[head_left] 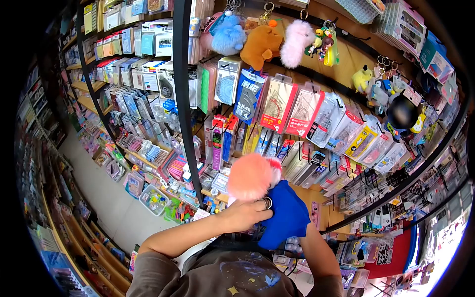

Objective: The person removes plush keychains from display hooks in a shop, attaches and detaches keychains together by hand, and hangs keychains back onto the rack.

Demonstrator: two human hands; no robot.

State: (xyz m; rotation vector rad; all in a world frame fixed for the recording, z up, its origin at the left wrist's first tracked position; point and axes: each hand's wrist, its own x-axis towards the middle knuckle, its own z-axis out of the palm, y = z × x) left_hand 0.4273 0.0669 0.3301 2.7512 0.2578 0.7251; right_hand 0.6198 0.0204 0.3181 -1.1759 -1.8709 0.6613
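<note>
My left hand (pixel 246 215) is closed at the underside of a fluffy orange pom-pom keychain (pixel 250 176), with a metal ring (pixel 267 202) showing by my fingers. A red and white part (pixel 274 169) shows at the pom-pom's right side. A blue cloth (pixel 285 215) hangs over my right hand and touches the keychain's right side. Of my right arm only the forearm shows; the cloth covers the hand and its fingers. Both hands are held in front of my chest, close together.
Plush keychains (pixel 262 44) hang from hooks above. Packaged ruler sets (pixel 279 104) fill the rack ahead. A black upright post (pixel 184 99) stands left of my hands, and a curved black bar (pixel 396 190) runs on the right. A plastic bin (pixel 154 199) sits low beside the aisle floor (pixel 99 190).
</note>
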